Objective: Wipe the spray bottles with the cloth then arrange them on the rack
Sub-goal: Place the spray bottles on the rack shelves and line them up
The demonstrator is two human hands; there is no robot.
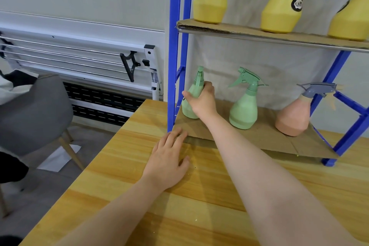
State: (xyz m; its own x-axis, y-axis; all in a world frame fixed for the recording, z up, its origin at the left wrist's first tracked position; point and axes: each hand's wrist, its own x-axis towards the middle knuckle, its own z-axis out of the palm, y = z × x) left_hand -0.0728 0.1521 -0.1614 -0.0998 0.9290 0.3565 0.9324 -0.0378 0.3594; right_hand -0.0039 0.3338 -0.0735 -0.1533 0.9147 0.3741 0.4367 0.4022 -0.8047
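Green spray bottle [189, 104] stands at the left end of the rack's [172, 46] lower cardboard shelf [259, 138], the right hand [201, 100] with fingers curled around its neck. Left hand [169, 158] lies flat and empty on the wooden surface [199, 205]. Letting go carelessly could tip the bottle against the blue post or knock the second green bottle [243, 110] nearby.

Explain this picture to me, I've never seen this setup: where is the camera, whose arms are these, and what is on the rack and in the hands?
There is no machine here. The one picture comes from a camera worn on a person's head, looking forward and down, so the two bare arms are that person's own.

The right hand grips a green spray bottle standing at the left end of the lower shelf of a blue rack. The left hand lies flat and holds nothing on the wooden table.

Also on the lower shelf stand a second green bottle and a pink bottle. Three yellow bottles stand on the upper shelf. Both shelves are lined with cardboard. No cloth is in view.
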